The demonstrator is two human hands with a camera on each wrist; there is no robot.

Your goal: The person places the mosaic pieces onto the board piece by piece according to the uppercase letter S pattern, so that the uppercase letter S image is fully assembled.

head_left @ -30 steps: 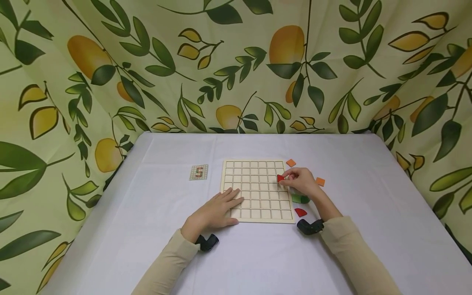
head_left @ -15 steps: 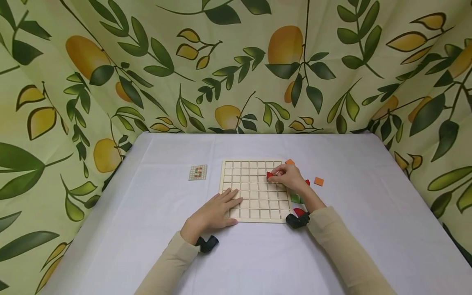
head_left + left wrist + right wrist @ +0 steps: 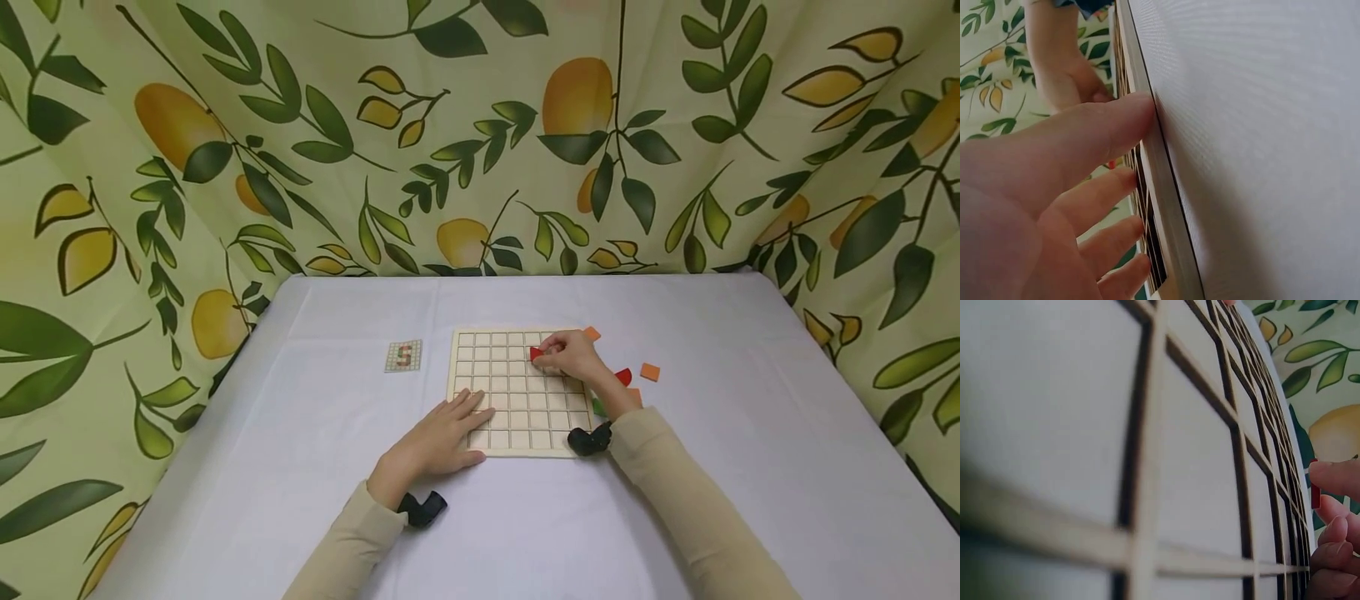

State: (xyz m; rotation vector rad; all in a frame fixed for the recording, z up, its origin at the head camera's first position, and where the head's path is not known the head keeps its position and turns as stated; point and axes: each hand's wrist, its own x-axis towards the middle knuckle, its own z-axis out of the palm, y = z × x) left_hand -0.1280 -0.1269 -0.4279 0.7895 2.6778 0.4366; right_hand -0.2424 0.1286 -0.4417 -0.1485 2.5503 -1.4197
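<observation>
A wooden grid board (image 3: 517,400) lies flat on the white table. My right hand (image 3: 573,354) pinches a red quarter-circle tile (image 3: 536,353) between thumb and fingers, over the upper right cells of the board. In the right wrist view the red tile (image 3: 1315,484) shows edge-on, close over the grid. My left hand (image 3: 442,433) rests with fingers spread on the board's lower left corner. The left wrist view has the left thumb (image 3: 1110,125) along the board's edge and the other fingers on its top.
A small pattern card (image 3: 403,356) with a coloured S-like figure lies left of the board. To the right are another red tile (image 3: 623,377), orange square tiles (image 3: 650,372) and a green tile (image 3: 597,407), partly hidden by the right arm. A leaf-patterned curtain (image 3: 480,150) hangs behind the table.
My right hand has carried the red tile left and slightly up, from the board's right edge to cells further inside. The left hand has stayed in place.
</observation>
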